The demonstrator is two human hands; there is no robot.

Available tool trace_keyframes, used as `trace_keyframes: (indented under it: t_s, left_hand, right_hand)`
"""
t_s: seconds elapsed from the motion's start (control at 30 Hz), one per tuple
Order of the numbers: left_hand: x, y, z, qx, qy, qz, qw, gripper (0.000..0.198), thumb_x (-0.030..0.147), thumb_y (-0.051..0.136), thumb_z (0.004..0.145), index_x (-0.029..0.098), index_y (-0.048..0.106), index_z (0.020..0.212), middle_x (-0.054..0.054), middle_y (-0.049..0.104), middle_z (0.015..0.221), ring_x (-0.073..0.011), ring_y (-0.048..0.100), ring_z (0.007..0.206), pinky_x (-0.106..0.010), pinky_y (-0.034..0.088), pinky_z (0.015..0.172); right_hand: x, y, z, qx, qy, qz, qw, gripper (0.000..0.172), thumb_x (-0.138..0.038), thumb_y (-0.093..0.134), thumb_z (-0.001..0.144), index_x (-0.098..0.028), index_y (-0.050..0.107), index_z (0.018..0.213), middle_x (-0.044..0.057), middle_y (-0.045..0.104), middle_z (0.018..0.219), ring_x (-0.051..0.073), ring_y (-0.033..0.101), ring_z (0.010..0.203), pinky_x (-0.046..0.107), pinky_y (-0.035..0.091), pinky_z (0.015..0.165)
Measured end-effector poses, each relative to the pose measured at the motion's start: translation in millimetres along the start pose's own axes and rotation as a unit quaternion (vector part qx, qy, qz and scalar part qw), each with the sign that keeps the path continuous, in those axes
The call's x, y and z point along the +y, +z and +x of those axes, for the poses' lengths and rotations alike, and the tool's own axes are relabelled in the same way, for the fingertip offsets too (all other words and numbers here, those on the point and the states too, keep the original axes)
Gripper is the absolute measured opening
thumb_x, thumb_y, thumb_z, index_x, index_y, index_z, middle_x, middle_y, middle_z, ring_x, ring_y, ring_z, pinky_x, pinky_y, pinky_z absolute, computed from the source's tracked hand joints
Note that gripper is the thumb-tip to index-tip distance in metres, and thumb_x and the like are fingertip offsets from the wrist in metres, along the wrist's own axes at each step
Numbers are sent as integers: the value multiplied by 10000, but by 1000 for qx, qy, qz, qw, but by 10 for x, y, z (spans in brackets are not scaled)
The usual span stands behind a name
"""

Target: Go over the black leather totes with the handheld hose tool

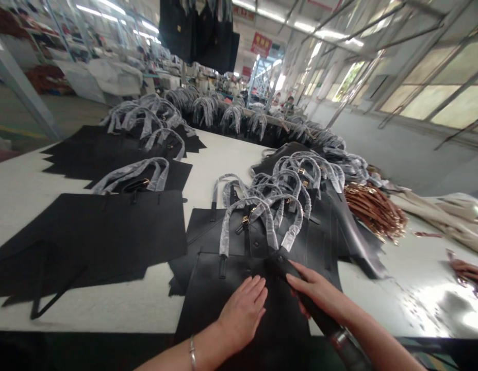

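A black leather tote bag lies flat at the table's front edge, its looped handles wrapped in clear plastic. My left hand rests flat on the bag, fingers stretched out. In my right hand is a long black handheld tool with a silver band; its exact kind I cannot make out. The tool's far end is over the bag's upper right, near the base of a handle. Behind this bag, more black bags overlap, with wrapped handles and gold-coloured buckles.
Stacked black bag pieces cover the left of the white table. Brown leather straps with gold hardware are piled at the right. Another person's hand is at the right edge. Black bags hang overhead.
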State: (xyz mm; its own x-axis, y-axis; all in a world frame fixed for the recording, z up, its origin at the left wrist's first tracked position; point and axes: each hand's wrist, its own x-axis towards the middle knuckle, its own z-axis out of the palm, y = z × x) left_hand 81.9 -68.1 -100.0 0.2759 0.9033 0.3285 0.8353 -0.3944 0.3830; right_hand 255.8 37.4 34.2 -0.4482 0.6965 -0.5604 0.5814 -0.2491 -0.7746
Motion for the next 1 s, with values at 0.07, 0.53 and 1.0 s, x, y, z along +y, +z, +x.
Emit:
trace_keyframes:
  t_s: [0.07,0.53,1.0]
  left_hand:
    - [20,42,9,0,13,-4,1000,412,278,397,972,116,475,1343,-116,455,1453,-225,376,1371,-375,280,1167]
    - [179,122,83,-40,87,-43,995,270,185,419,936,138,612,1118,-86,660,1177,-175,556,1172,-292,298,1116]
    - [406,510,245,-38,37,-166,985,281,137,405,932,124,647,1074,-118,681,1140,-220,599,1130,-343,455,1019]
  right_hand:
    - [-57,63,1,6,-16,-10,1000,641,-448,558,869,-250,347,1441,-52,558,686,98,572,420,206,447,380]
    - [-44,444,49,-71,-3,-42,997,641,-493,566,851,-186,426,1396,-55,567,555,117,530,399,225,440,385]
    - [-418,611,-200,-75,-27,-79,994,698,-499,613,808,-224,432,1424,0,665,745,165,615,613,259,493,537]
